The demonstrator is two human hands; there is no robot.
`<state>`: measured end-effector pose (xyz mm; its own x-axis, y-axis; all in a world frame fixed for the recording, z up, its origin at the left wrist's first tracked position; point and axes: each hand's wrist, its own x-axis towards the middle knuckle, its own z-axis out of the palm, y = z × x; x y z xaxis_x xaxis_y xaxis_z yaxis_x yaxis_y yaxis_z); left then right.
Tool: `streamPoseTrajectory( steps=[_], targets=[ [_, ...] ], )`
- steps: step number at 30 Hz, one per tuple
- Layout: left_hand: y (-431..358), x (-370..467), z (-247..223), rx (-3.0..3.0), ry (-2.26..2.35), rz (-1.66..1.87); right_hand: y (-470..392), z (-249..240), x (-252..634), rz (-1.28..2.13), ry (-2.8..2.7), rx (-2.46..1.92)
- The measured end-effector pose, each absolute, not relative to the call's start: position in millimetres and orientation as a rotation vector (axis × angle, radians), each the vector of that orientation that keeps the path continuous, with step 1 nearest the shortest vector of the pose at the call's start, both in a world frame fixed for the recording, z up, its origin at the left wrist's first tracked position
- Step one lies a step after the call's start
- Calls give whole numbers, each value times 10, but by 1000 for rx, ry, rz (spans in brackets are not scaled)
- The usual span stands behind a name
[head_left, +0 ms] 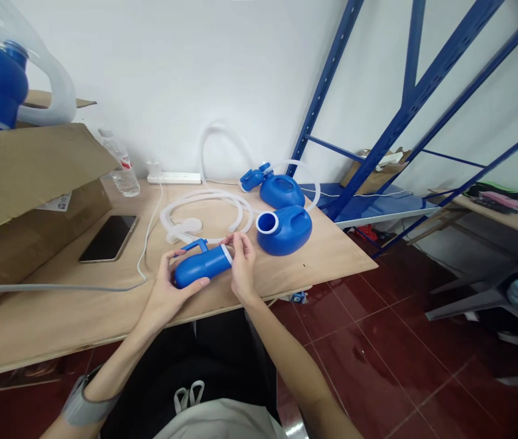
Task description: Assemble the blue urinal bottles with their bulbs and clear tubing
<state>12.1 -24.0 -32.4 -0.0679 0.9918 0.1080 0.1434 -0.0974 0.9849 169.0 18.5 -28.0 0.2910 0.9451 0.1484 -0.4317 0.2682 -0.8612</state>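
A blue plastic urinal cup (201,268) with a side handle and a white rim lies tilted just above the table's front edge. My left hand (169,279) is closed round its rounded end, thumb along the near side. At the white rim, the fingers of my right hand (243,259) are pinched together, and their tips partly hide the rim. Beyond both hands, a coiled clear tube (185,198) and a white round lid (191,225) lie on the table. Right of my right hand, a blue urinal bottle (286,230) rests with its white-rimmed mouth open.
Another blue bottle (281,191) with a cup and tube attached stands behind. On the left are a phone (109,238), a water bottle (124,167), a power strip (174,178), a white cable (149,228) and a cardboard box (43,225). Blue shelving (371,161) rises at the right.
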Motion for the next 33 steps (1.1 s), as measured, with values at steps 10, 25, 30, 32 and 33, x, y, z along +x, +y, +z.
streamPoseTrajectory(
  steps=[10,25,30,32,33],
  targets=[
    [-240,116,-247,1459,1248,1309,134,-360,1776,1201,-1144,-731],
    [-353,84,-335,1848,1384,1408,-17,-54,1846,1260,-1377,-748],
    [-349,-56,-254,2254,1400,1437,-12,-78,1839,1357,-1271,-763],
    [-318,-115,-235,2348,1431,1372,33,-112,1802,1398,-1216,-751],
    [-302,-134,-232,2367,1460,1332,59,-132,1779,1412,-1190,-755]
  ],
)
